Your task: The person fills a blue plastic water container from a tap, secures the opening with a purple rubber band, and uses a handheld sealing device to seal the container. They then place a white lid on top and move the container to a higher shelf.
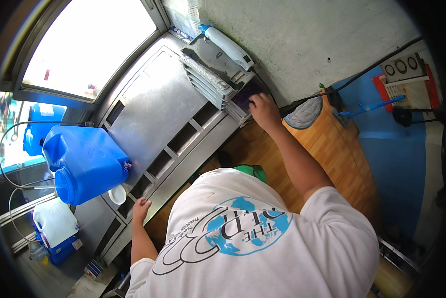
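Steel makes up the long surface [153, 107] in front of the person, with a row of dark slots along its near edge. At its far end stands a stack of flat trays [210, 82], and a white bottle with a blue cap [228, 45] lies on top of it. The right hand [263, 110] reaches to the lower trays at the right corner of the stack; its fingers are bent and touch the edge of a dark tray [247, 97], but I cannot tell if they really grip it. The left hand [141, 207] rests on the near edge of the surface, fingers loosely curled, holding nothing, just beside a small white cup [117, 194] and a big blue water jug [86, 161]. To move a lower tray well, I think it should be drawn out level and slowly, because the bottle above could roll off. The left hand gives good support where it is.
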Motion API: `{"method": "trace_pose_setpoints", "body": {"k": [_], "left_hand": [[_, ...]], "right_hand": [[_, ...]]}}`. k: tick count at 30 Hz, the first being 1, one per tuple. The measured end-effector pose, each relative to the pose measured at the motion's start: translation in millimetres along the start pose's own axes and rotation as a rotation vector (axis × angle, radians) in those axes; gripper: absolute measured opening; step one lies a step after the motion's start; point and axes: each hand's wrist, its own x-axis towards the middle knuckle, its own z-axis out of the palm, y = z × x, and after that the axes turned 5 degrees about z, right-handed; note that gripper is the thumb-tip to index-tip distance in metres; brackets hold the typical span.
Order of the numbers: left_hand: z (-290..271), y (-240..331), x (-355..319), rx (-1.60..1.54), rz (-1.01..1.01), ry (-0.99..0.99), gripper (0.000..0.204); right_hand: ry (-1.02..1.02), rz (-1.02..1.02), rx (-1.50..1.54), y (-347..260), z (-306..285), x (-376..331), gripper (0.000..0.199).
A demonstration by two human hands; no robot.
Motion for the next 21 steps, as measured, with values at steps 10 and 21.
{"method": "trace_pose_setpoints", "body": {"k": [10,21], "left_hand": [[18,137,37,-0.083,0.281,0.012,0.053],[52,192,10,0.085,0.385,-0.092,0.051]], "right_hand": [[0.196,-0.263,-0.214,15,36,40,0.027],[-0.011,-0.192,-0.232,39,45,38,0.013]]}}
